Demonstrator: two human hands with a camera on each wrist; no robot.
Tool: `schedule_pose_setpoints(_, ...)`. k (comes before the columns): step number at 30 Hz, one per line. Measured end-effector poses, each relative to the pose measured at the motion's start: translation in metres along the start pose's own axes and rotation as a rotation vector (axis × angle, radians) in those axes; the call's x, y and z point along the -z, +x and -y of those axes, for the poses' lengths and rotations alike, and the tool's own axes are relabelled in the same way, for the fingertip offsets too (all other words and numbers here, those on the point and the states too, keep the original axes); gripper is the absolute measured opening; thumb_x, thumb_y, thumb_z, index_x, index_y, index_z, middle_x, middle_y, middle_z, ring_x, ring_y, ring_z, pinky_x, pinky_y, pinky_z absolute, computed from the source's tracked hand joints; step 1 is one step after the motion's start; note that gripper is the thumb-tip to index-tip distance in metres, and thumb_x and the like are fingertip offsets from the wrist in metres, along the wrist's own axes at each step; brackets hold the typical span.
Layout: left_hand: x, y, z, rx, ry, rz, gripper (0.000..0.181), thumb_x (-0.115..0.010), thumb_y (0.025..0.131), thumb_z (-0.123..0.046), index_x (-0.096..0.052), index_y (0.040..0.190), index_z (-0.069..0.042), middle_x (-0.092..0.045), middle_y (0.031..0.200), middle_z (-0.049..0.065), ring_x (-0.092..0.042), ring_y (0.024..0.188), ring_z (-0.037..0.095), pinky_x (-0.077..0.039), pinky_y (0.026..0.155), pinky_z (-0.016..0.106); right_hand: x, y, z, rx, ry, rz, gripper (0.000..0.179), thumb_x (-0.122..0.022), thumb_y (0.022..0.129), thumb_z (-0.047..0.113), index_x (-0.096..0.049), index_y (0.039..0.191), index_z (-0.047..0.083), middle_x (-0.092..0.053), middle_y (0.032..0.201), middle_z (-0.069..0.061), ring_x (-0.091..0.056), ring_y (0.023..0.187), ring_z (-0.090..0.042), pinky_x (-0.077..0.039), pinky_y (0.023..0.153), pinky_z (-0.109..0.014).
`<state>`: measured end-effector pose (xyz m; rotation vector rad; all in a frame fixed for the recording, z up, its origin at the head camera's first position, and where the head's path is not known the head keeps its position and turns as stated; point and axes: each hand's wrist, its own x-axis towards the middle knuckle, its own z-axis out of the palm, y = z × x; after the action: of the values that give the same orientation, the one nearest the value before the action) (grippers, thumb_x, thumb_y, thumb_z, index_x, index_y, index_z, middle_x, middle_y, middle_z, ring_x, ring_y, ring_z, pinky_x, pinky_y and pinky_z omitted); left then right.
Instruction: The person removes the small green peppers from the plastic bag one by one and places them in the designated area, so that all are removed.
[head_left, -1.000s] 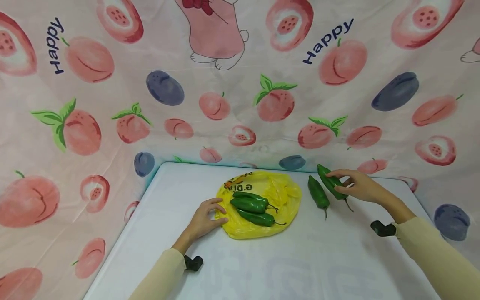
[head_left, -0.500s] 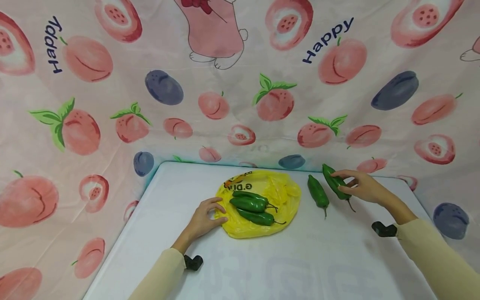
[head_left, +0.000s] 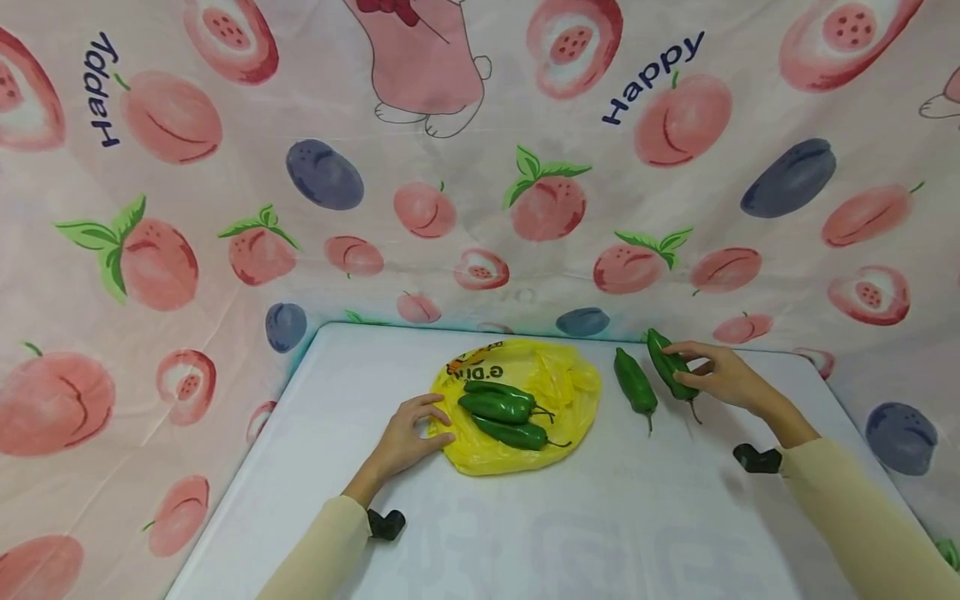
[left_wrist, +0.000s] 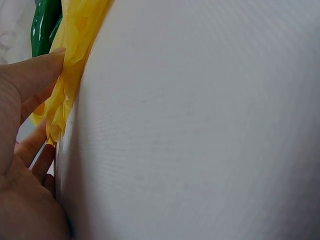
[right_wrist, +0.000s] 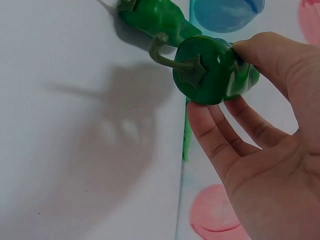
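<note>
My right hand pinches a green chili pepper between thumb and fingertips. In the right wrist view this pepper faces me stem end first, above the table with its shadow below. Just left of it lies another green pepper, stem toward me. At the left edge of a crumpled yellow plastic bag, my left hand grips the plastic with thumb and fingers. The left wrist view shows the thumb on the yellow bag. Several green peppers lie on the bag, stems to the right.
Everything lies on a white table. Behind and beside it hangs a pale pink cloth printed with peaches, close to the table's back edge. Dark wrist mounts show below both hands.
My right hand and its pepper have shifted slightly right, and the pepper is turned a little. The left hand, the bag and the peppers on it keep their places.
</note>
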<state>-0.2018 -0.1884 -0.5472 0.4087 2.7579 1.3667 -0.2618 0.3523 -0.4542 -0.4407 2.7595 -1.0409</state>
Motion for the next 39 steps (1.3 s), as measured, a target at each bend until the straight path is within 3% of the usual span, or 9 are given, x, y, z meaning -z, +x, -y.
schedule_pose_setpoints(16, 0.000, -0.001, 0.002, -0.005, 0.009, 0.000, 0.016, -0.085, 0.086, -0.024, -0.073, 0.096, -0.023, -0.056, 0.147, 0.006, -0.039, 0.145, 0.034, -0.025, 0.120, 0.060, -0.014, 0.004, -0.021, -0.035, 0.058, -0.013, 0.050, -0.070, 0.100, 0.025, -0.056, 0.144, 0.005, -0.052, 0.143, -0.028, -0.051, 0.125, -0.047, -0.058, 0.088, -0.048)
schedule_pose_setpoints(25, 0.000, 0.000, 0.001, -0.010, 0.013, 0.007, 0.016, -0.085, 0.086, -0.025, -0.074, 0.096, -0.022, -0.056, 0.147, 0.006, -0.039, 0.145, 0.034, -0.026, 0.120, 0.060, -0.024, 0.003, -0.035, -0.066, 0.108, 0.015, 0.051, -0.070, 0.100, 0.025, -0.055, 0.144, 0.005, -0.053, 0.140, -0.029, -0.056, 0.119, -0.048, -0.060, 0.078, -0.033)
schedule_pose_setpoints(39, 0.001, 0.001, -0.001, -0.012, 0.016, 0.004, 0.014, -0.085, 0.087, -0.024, -0.074, 0.096, -0.022, -0.055, 0.148, 0.007, -0.038, 0.145, 0.034, -0.026, 0.120, 0.059, -0.029, 0.002, -0.034, -0.083, 0.170, 0.044, 0.055, -0.070, 0.100, 0.026, -0.052, 0.145, 0.000, -0.053, 0.134, -0.033, -0.059, 0.118, -0.048, -0.060, 0.077, -0.035)
